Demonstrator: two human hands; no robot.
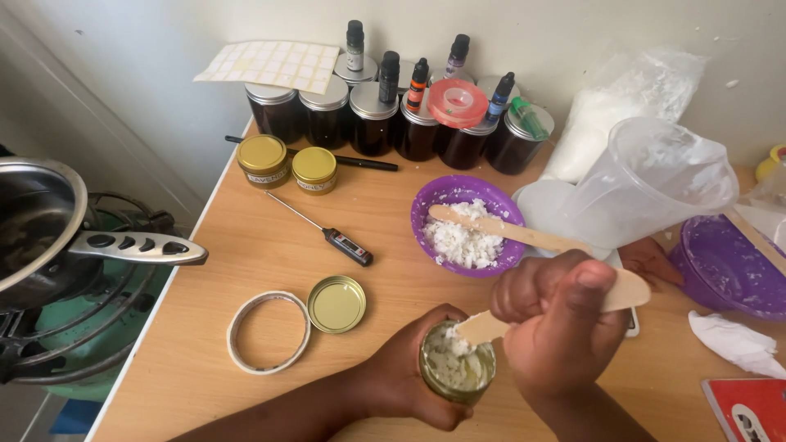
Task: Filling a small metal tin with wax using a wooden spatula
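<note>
1. Left hand (409,372): grip clamped round a small glass jar (457,367), held at the near edge of the wooden surface (246,245).
2. Jar: open, partly filled with white flaky wax.
3. Right hand (561,323): grip clamped on a flat wooden stick (630,288), its tip resting in the jar's mouth.
4. Just far of the hands: purple bowl (467,223) of white flakes, a second wooden stick (499,229) lying across it.
5. Left of the jar: gold lid (336,304) beside a roll of tape (268,331).
6. Further left-far: probe thermometer (327,233), two gold-lidded tins (286,162).
7. Along the far wall: row of dark jars (372,123) with dropper bottles on top.
8. Right side: tilted clear plastic jug (655,176), second purple bowl (725,274).
</note>
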